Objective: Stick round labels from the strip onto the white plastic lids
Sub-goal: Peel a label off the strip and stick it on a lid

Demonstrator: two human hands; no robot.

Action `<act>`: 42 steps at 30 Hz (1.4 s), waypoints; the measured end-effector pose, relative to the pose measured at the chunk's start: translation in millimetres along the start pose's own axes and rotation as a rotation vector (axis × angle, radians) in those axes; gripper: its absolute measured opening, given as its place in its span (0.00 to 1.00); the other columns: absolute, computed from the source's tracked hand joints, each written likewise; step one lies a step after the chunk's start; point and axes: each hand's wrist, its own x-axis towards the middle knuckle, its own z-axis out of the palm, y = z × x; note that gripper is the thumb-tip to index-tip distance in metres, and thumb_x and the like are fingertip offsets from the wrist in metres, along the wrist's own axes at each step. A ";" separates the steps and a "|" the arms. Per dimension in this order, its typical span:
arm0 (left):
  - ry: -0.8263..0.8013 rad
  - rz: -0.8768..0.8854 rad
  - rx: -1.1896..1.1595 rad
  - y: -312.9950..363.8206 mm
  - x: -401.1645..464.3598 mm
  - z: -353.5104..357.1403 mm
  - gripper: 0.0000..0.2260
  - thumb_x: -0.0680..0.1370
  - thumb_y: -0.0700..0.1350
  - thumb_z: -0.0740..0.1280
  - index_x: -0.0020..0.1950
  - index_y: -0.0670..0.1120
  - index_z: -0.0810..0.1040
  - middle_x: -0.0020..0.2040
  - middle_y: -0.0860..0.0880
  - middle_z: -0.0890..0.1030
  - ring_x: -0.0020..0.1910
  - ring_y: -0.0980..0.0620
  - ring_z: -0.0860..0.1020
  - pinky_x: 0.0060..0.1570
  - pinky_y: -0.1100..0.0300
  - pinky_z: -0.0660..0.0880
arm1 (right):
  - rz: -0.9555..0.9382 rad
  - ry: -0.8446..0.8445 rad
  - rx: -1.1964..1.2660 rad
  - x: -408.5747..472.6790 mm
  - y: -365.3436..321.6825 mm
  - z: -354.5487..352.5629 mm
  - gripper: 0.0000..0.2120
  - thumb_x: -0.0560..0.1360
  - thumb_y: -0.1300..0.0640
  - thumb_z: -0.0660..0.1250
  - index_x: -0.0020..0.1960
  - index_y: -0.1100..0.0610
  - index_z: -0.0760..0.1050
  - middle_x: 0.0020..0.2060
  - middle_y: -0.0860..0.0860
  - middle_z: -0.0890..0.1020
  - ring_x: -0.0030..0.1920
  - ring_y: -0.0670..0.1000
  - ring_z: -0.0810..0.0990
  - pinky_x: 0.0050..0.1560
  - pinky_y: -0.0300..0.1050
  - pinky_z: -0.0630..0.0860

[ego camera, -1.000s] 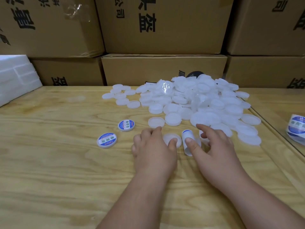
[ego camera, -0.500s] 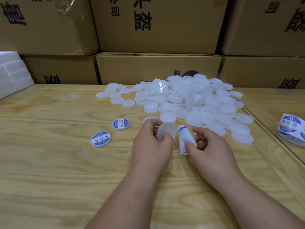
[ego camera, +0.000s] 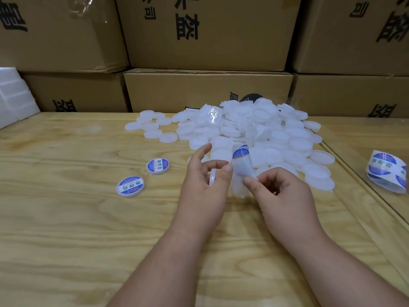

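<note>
The short strip of translucent white backing paper, with one round blue-and-white label at its far end, stood nearly upright above the pale plywood table, pinched near its lower part between thumb and curled fingers of the right hand. It looked feather-light and limp, likely to curl, so a hold low on the bare backing, clear of the adhesive, seemed wise. Just to its left, the left hand gripped a single round white plastic lid edge-on between thumb and fingers, the index finger stretched out; the lid appeared thin, stiff, light and rather smooth, best held by its rim so the flat face stayed free. Beyond both hands lay the heap of bare white lids. Two labelled lids sat to the near left, a roll of further labels at the far right, and brown cardboard boxes stacked behind.
</note>
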 end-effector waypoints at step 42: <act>-0.166 -0.052 -0.089 3.5 0.1 -0.6 0.13 0.78 0.54 0.70 0.62 0.58 0.78 0.45 0.52 0.87 0.42 0.57 0.83 0.42 0.64 0.76 | -0.113 0.053 0.085 -1.3 -3.2 2.3 0.10 0.72 0.59 0.77 0.42 0.46 0.79 0.38 0.42 0.77 0.37 0.49 0.73 0.41 0.41 0.72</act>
